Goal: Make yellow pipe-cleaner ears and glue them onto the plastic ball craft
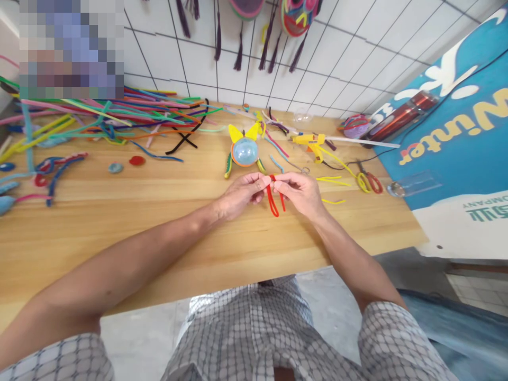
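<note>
A red pipe cleaner (pixel 273 203), bent into a loop with a loose end hanging beside it, is pinched between my two hands above the table's middle. My left hand (pixel 246 191) grips it from the left with thumb and finger. From the right, my right hand (pixel 299 191) closes on the same red piece, fingertips almost meeting the left ones. Just beyond my hands stands a small figure (pixel 245 152) with a clear dome body, yellow pointed ears, an orange rim and green-and-yellow legs.
Many coloured pipe cleaners (pixel 107 119) lie heaped at the back left. To the right are a yellow glue gun (pixel 311 142) with its cord, scissors (pixel 369 182), a clear plastic cup (pixel 416 184) and a red thermos (pixel 402 116). A tiled wall (pixel 333 63) rises behind.
</note>
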{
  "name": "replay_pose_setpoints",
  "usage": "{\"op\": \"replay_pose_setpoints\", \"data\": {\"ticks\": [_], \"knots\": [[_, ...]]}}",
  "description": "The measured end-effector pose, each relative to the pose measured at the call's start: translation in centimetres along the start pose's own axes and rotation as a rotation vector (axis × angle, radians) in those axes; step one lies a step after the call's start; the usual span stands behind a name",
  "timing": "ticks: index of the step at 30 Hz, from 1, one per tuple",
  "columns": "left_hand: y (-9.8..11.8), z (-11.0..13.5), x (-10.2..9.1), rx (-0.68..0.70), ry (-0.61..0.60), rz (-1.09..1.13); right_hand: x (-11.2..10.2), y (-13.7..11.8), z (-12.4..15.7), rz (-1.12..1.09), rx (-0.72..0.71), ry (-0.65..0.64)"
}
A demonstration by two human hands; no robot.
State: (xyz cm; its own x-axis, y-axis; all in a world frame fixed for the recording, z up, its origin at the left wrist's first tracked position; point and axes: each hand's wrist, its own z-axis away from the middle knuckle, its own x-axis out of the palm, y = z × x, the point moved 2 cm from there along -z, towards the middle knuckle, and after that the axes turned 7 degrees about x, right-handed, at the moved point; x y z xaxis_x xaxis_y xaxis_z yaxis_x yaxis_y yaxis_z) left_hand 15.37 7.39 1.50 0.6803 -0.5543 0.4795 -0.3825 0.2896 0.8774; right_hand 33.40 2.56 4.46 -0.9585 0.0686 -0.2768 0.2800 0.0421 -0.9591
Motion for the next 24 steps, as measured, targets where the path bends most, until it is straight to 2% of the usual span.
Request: {"op": "replay_pose_setpoints", "data": {"ticks": [12,18,24], "knots": [[-0.01,0.03,0.02,0.036,0.061,0.071,0.18,0.24,0.11,0.056,-0.013,0.000],[0.02,-0.14,-0.11,0.027,-0.034,0.101,0.10,0.69,-0.33,-0.047,0.036,-0.081],[0.03,-0.13,-0.18,0.024,0.030,0.070,0.36,0.66,-0.40,-0.064,0.097,-0.114]]}}
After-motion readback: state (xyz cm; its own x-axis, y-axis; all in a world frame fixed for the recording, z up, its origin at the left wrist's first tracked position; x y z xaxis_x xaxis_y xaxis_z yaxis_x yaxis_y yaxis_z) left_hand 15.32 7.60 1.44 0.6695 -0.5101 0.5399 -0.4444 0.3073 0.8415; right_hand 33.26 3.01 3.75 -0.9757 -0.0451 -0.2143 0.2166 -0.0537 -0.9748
